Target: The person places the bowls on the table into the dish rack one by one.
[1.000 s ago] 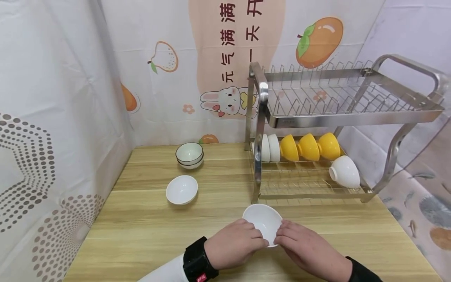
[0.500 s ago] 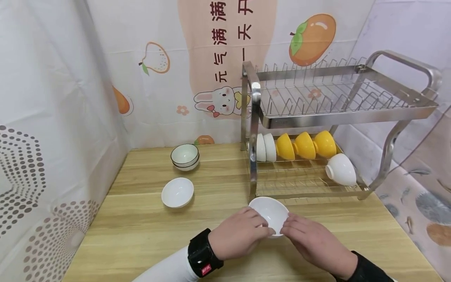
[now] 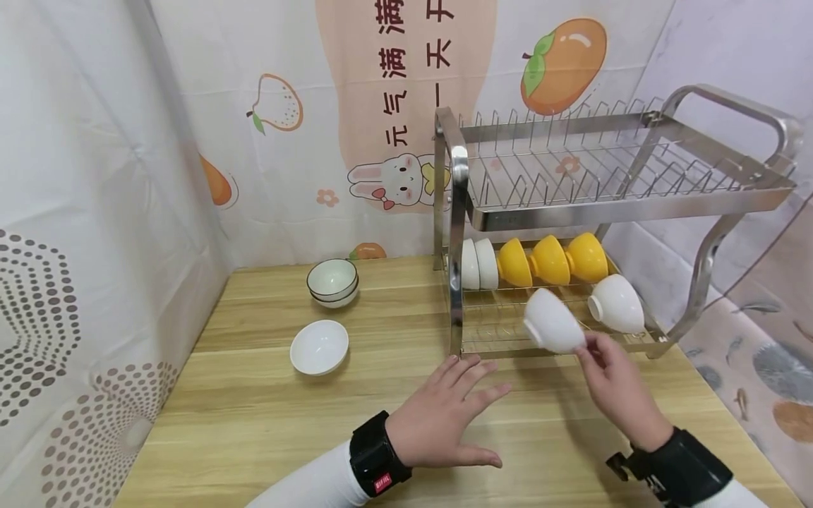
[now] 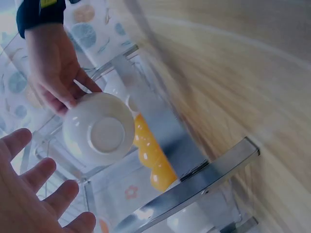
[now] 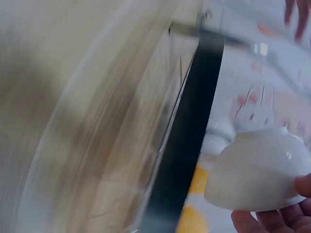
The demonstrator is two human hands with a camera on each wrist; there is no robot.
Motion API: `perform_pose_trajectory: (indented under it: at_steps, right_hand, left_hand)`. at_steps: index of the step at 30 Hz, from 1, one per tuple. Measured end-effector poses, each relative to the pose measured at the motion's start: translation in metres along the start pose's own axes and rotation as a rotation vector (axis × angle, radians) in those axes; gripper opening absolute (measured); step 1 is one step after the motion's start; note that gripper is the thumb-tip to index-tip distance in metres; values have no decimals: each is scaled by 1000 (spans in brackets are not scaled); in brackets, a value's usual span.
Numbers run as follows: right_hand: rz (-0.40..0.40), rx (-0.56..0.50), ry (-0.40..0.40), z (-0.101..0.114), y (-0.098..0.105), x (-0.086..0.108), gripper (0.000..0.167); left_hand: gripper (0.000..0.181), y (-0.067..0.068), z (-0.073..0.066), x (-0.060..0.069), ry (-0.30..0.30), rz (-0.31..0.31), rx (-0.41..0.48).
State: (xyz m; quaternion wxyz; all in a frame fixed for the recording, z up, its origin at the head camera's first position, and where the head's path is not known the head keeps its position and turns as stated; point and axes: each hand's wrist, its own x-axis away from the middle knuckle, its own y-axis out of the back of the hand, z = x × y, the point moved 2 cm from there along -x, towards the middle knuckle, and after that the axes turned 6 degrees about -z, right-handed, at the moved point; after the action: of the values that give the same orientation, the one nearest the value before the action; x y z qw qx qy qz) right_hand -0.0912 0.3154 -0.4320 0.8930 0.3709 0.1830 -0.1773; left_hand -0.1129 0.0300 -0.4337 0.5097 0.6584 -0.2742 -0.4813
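Observation:
My right hand [image 3: 625,391] pinches the rim of a white bowl [image 3: 552,322], tilted on its side in front of the rack's lower tier. In the right wrist view the thumb lies on one side of this bowl [image 5: 257,170] and the fingers on the other. The left wrist view shows the bowl's round foot [image 4: 108,135]. My left hand [image 3: 441,416] holds nothing; its fingers are spread above the wooden table, left of the bowl. In the left wrist view the left hand [image 4: 34,194] is apart from the bowl.
A metal two-tier rack [image 3: 635,210] stands at the right, with white bowls, several yellow bowls [image 3: 550,261] and another white bowl [image 3: 617,303] on its lower tier. On the table's left are a white bowl [image 3: 320,347] and two stacked dark-rimmed bowls [image 3: 333,278].
My left hand has let go of the white bowl and spread its fingers. My right hand has moved the bowl up and right to the rack, turning it onto its side.

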Motion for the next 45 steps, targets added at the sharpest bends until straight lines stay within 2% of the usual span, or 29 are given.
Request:
perform_pose_trajectory:
  at_steps: [2, 5, 11, 16, 26, 40, 45]
  right_hand:
    - [-25, -16, -52, -13, 2, -8, 19]
    - [-43, 9, -87, -31, 5, -17, 21]
    - [-41, 55, -156, -54, 9, -23, 30]
    - [-31, 77, -184, -60, 9, -27, 33]
    - [-14, 119, -172, -63, 6, -38, 31]
    - [-24, 191, -179, -74, 1, -37, 30]
    - [0, 178, -176, -78, -2, -36, 32]
  left_hand:
    - [90, -5, -1, 0, 0, 10, -1]
    - [89, -9, -3, 0, -3, 16, 0]
    - [92, -13, -5, 0, -5, 58, 27]
    - [95, -14, -4, 1, -5, 77, 43]
    - [91, -19, -4, -1, 3, 44, -2]
    - [88, -23, -8, -16, -6, 72, -5]
    - [87, -23, -9, -20, -12, 81, 0]
